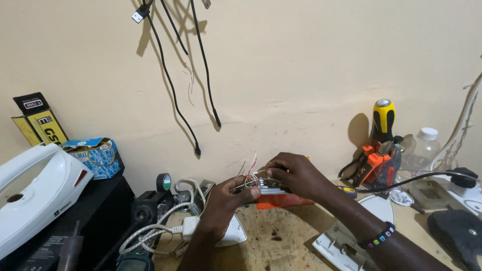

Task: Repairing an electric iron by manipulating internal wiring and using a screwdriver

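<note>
Over a stained wooden bench, both of my hands hold a small metal part with thin red and white wires sticking up from it. My left hand pinches its left end with fingers and thumb. My right hand covers the part from above and grips its right side. A beaded bracelet sits on my right wrist. Beneath the hands lies an orange piece. A white iron soleplate cover lies under my right forearm.
A white iron sits on a black box at left, beside a blue carton. A braided cord and black tape roll lie left of centre. Black cables hang on the wall. Screwdrivers and pliers, a plastic bottle stand right.
</note>
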